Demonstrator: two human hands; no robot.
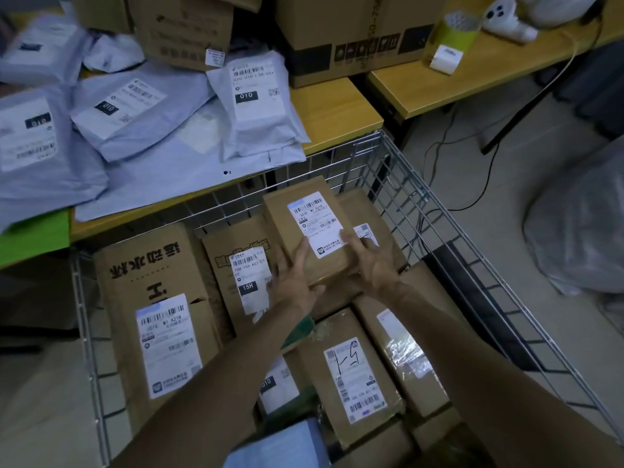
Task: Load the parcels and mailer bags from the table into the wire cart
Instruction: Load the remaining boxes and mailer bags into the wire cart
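Placement step: left hand and right hand both gripping labelled parcel at near end, holding it above boxes inside wire cart. Next move probably requiring flat set-down, release, then reach toward mailer bags lying on table.

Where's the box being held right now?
Head view, centre: the small box is held between left hand and right hand, over parcels at the far end of the wire cart, beside the table.
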